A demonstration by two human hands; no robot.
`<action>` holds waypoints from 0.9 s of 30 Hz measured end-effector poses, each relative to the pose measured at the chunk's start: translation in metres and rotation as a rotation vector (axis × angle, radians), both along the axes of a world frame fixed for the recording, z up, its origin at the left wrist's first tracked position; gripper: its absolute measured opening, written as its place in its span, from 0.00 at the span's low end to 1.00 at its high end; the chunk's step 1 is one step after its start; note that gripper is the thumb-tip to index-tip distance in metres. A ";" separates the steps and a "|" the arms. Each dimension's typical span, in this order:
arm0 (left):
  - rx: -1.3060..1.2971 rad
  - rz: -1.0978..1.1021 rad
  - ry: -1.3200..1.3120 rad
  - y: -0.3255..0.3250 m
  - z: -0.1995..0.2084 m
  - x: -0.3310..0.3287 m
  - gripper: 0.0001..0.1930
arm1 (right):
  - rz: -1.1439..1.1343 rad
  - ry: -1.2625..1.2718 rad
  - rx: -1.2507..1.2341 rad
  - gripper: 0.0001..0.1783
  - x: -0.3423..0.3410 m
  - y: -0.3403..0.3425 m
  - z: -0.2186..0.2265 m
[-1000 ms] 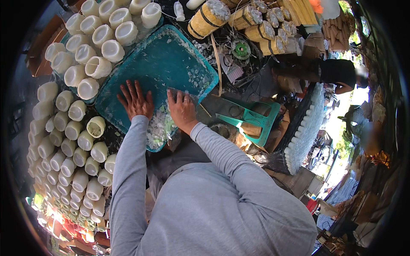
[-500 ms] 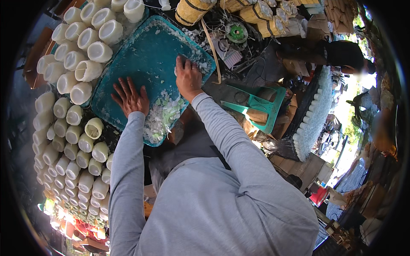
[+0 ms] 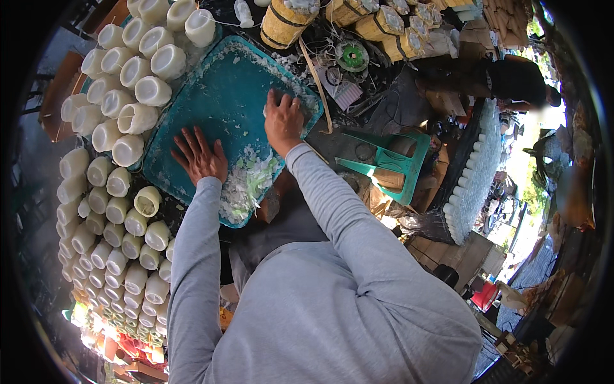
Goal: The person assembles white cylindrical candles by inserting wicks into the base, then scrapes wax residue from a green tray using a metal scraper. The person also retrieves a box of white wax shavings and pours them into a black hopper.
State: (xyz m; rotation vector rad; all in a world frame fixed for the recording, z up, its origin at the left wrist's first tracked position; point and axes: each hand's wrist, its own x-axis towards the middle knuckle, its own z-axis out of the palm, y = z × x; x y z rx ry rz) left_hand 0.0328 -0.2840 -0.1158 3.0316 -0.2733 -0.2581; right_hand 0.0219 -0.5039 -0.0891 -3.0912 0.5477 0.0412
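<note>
My left hand (image 3: pixel 203 157) lies flat on the blue-green tray (image 3: pixel 211 96), fingers spread and holding nothing. Toward the tray's right side my right hand (image 3: pixel 283 125) is closed with its fingers curled down. A bit of something pale shows by its fingertips, but the hand hides what it is. White and pale green shavings (image 3: pixel 246 182) are heaped in the tray's near corner, between my two hands. Smaller white flakes stick along the far and right edges of the tray.
Many whitish candle-like cups (image 3: pixel 153 91) stand in rows left of the tray. Yellow strapped bundles (image 3: pixel 286 22) and a green spool (image 3: pixel 352 56) lie beyond it. To the right are a green plastic stool (image 3: pixel 400 160) and another person (image 3: pixel 518 80).
The whole view has shifted slightly down and right. My right hand's fingers look more tightly curled, while my left hand stays flat in about the same place on the tray.
</note>
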 end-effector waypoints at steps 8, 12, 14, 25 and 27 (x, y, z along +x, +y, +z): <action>0.031 0.002 0.081 0.002 0.002 0.000 0.37 | 0.034 -0.021 0.101 0.20 -0.004 -0.011 0.058; -0.001 0.012 0.088 0.004 0.002 -0.001 0.38 | -0.074 0.172 0.152 0.13 0.013 -0.081 0.067; -0.026 0.025 0.079 0.005 0.003 -0.002 0.38 | -0.050 0.120 0.127 0.13 0.026 -0.096 0.069; -0.035 0.038 0.124 0.006 0.013 -0.002 0.38 | 0.143 0.087 0.130 0.07 0.047 -0.044 0.065; -0.021 0.036 0.156 0.005 0.014 -0.002 0.38 | 0.080 0.072 -0.002 0.05 0.053 -0.047 0.061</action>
